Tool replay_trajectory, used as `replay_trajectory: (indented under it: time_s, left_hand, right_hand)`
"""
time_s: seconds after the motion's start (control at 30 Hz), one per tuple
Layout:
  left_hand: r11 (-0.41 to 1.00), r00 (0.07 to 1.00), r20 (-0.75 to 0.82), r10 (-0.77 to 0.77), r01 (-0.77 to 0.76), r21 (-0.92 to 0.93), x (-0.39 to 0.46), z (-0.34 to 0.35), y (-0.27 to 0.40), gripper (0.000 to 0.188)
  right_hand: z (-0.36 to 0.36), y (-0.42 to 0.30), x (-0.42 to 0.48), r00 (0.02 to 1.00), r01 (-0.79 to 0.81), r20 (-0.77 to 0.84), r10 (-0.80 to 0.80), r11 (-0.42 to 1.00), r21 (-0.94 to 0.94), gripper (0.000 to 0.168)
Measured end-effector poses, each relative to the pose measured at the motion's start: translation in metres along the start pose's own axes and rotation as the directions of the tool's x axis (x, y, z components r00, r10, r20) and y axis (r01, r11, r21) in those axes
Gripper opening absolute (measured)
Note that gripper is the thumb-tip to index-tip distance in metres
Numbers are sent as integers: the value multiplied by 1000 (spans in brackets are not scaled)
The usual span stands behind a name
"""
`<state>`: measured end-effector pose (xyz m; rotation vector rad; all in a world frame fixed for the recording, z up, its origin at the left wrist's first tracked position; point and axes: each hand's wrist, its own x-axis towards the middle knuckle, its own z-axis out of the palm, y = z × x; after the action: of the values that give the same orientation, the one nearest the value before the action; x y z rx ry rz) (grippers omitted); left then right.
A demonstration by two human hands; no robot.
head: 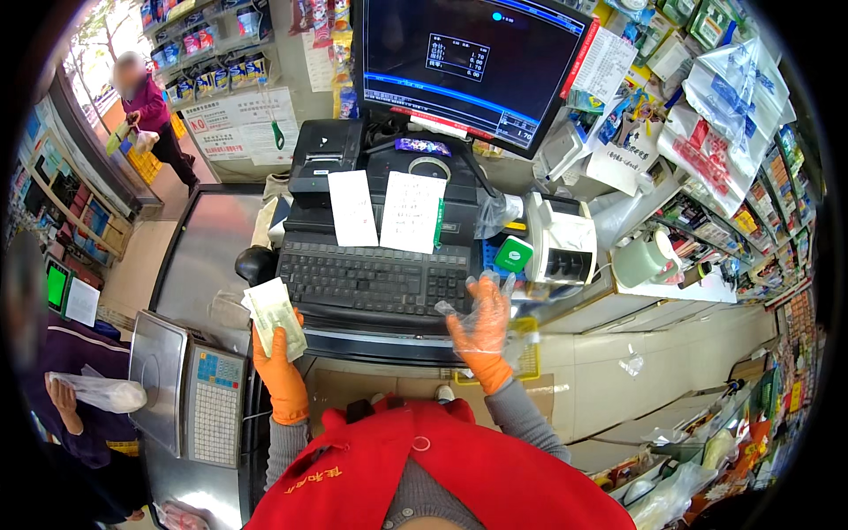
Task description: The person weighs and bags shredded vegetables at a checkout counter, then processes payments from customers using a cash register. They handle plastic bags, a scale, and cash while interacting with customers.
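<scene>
My left hand [278, 371], in an orange glove, holds a greenish banknote [281, 324] and some white paper behind it, left of the keyboard's front corner. My right hand [482, 324], in an orange glove with a clear plastic glove over it, is spread near the number pad of the black keyboard [371, 278] and holds nothing. Two handwritten paper slips, a narrow one [353, 209] and a wider one [412, 212], lie above the keys. Behind them stands a monitor [464, 66] with a lit screen. A black handheld scanner [257, 265] sits left of the keyboard.
A weighing scale [215, 404] stands at the left; a person [79, 397] there holds a plastic bag [99, 392]. Another person [156, 112] is by the doorway. A receipt printer [326, 159], green payment box [513, 254], white counting machine [563, 242] and pale green jug [642, 262] stand around the keyboard.
</scene>
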<state>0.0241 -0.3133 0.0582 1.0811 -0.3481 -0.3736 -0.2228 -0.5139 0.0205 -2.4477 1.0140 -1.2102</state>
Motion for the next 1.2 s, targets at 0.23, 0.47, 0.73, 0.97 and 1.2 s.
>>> replay_trajectory:
  time_s: [0.23,0.47,0.73,0.97,1.2]
  left_hand:
    - [966,999,-1,-32,32,255,-15,10,-11,61]
    - [977,998,57,-4,-8,212,-46,24,-28,72]
    - [956,984,-179,21,33,293,-92,29,-48,59]
    - [896,949,-276,-154,252,365,-146,28,-102,77]
    - [880,979,-30,-204,197,433,-165,44,-155,75]
  right_hand:
    - [4,8,3,984,36,175,-26,998,-56,71]
    - [-24,3,9,987,143,55,-148,986,87,76]
    - [-48,51,-2,983,94,139,-118,982,166,77]
    - [-44,82,-25,975,46,199,-101,963,267,74]
    - [-65,86,-75,967,-78,254,17,970,230,71]
